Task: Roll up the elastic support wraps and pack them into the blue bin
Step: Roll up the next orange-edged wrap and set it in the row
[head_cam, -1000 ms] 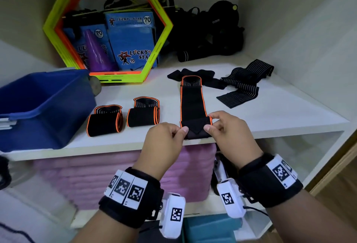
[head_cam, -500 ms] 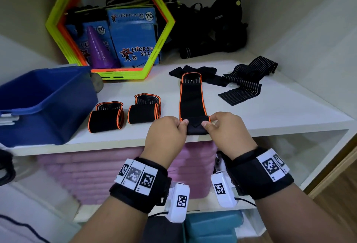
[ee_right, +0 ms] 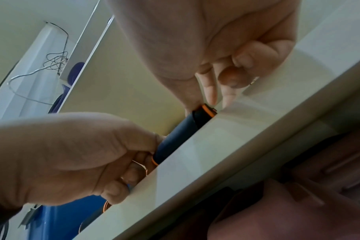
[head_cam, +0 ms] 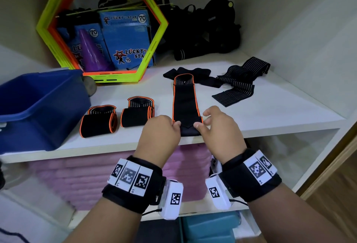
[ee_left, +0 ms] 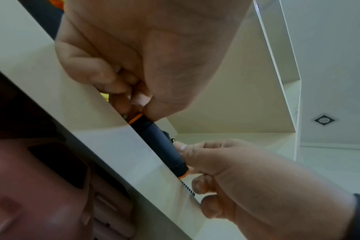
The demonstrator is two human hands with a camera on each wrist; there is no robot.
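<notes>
A long black wrap with orange edging (head_cam: 185,99) lies flat on the white shelf (head_cam: 270,119), running away from me. Its near end is turned over into a small roll (ee_left: 160,144) (ee_right: 181,138) at the shelf's front edge. My left hand (head_cam: 164,128) pinches the roll's left end and my right hand (head_cam: 216,124) pinches its right end. Two rolled orange-edged wraps (head_cam: 98,121) (head_cam: 138,112) sit to the left. The blue bin (head_cam: 38,107) stands at the shelf's left end.
A striped black wrap (head_cam: 239,82) and a plain black one (head_cam: 193,72) lie unrolled behind. A yellow-green hexagon frame (head_cam: 152,53) with blue boxes and dark gear fills the back. Pink folded mats (head_cam: 77,177) lie on the shelf below.
Both hands have turned the wrap's near flap over into a tighter roll and shifted slightly forward along the strip. The camera view has also dipped a little.
</notes>
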